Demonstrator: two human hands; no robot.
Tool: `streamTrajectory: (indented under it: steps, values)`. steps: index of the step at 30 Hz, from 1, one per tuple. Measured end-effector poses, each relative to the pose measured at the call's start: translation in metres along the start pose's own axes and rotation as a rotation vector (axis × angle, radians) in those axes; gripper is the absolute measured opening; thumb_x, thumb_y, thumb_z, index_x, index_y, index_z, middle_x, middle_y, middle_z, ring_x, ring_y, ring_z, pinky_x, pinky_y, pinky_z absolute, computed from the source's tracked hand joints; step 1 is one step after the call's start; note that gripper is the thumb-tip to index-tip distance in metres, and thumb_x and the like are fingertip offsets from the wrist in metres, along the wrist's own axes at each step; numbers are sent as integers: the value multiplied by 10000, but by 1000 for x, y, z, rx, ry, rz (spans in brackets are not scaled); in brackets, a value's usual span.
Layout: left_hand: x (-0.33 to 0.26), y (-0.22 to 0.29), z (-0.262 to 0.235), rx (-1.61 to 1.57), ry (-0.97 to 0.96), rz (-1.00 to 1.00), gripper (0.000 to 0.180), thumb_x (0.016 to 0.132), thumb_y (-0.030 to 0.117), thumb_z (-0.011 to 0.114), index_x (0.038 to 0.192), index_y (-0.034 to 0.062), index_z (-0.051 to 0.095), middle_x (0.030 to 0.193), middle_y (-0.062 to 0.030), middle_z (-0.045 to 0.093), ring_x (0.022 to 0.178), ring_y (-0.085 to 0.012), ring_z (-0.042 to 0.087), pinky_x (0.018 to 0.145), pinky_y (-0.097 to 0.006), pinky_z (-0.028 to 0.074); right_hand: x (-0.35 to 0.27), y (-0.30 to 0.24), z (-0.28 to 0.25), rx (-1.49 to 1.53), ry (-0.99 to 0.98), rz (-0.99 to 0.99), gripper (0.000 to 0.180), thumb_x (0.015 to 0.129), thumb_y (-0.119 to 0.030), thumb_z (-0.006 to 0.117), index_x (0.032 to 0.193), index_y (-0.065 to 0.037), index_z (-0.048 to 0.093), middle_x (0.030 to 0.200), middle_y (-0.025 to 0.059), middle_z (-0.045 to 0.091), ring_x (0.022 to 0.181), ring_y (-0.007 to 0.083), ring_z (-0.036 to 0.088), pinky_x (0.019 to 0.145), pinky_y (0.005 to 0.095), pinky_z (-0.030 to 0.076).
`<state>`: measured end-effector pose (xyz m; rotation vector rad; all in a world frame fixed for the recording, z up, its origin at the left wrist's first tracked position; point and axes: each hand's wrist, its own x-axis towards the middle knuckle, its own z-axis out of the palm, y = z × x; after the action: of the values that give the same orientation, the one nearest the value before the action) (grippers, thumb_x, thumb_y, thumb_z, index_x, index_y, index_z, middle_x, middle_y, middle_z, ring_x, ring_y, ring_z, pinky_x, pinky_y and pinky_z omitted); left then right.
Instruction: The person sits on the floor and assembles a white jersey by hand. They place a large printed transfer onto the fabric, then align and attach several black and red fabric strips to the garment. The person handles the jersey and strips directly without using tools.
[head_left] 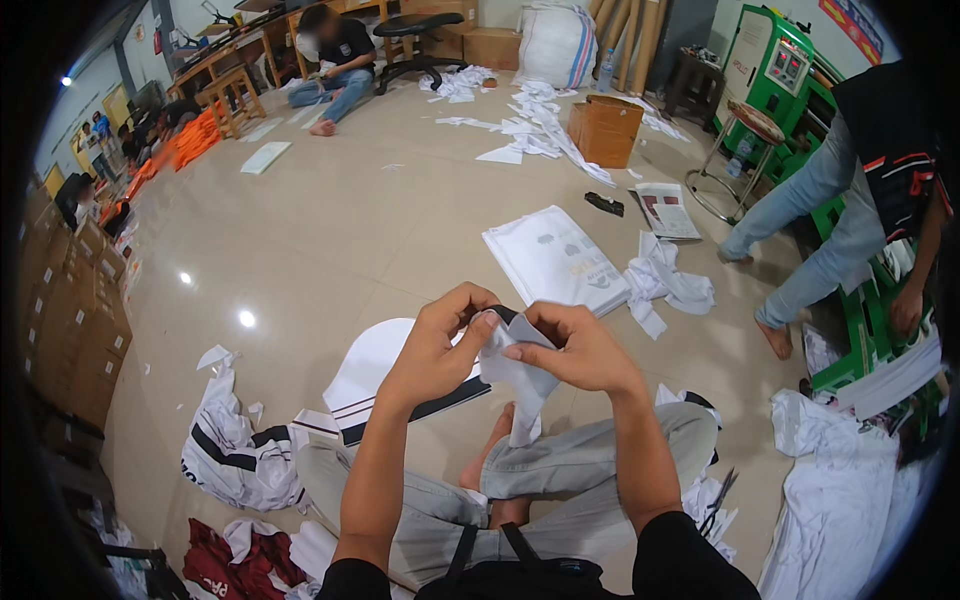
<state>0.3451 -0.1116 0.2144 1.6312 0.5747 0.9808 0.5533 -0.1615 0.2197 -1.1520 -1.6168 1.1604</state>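
Raised over my crossed legs, both hands pinch a piece of white and black fabric (522, 385). My left hand (440, 340) grips its upper left part between thumb and fingers. On the other side, my right hand (585, 345) is closed on the right edge, thumb across the front. The white end of the piece hangs down toward my foot. Beneath my left hand, a white cut panel (365, 365) with dark stripes and a black band lies flat on the floor. Past my hands is a stack of folded white printed cloth (555, 260).
Crumpled white-and-black fabric (225, 440) and a maroon garment (225, 565) lie at my left. Scissors (718, 500) rest on scraps by my right knee. A person in jeans (820, 210) stands at a green machine (765, 60); another person (340, 60) sits far off. Cartons (75, 310) line the left.
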Motion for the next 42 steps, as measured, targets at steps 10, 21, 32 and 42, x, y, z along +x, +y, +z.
streamTrajectory:
  steps: [10,21,32,42]
  values:
    - [-9,32,-7,439,71,83,106,904,24,622,980,0,553,736,-63,594,664,-98,541,590,-260,405,1,76,42,19,-93,-61,253,895,-195,730,1029,18,708,798,66,679,703,146,527,651,311,453]
    - [-44,64,-60,444,487,380,137,892,-27,646,1019,-11,597,826,-46,657,713,-87,599,617,-222,443,14,109,64,-164,-137,-17,197,914,-159,706,969,30,699,835,96,683,825,167,593,788,321,475]
    - [-81,13,-164,354,837,228,111,1015,127,563,981,22,544,820,33,543,744,-36,421,677,-185,321,63,121,53,78,252,28,177,902,-172,720,958,-4,719,898,36,713,862,97,611,787,261,478]
    - [-124,-171,-277,257,745,-531,222,932,255,694,864,49,649,748,60,534,706,-55,459,648,-229,366,147,221,38,-189,-60,55,251,878,-212,731,1018,-4,727,939,108,735,917,241,677,841,396,526]
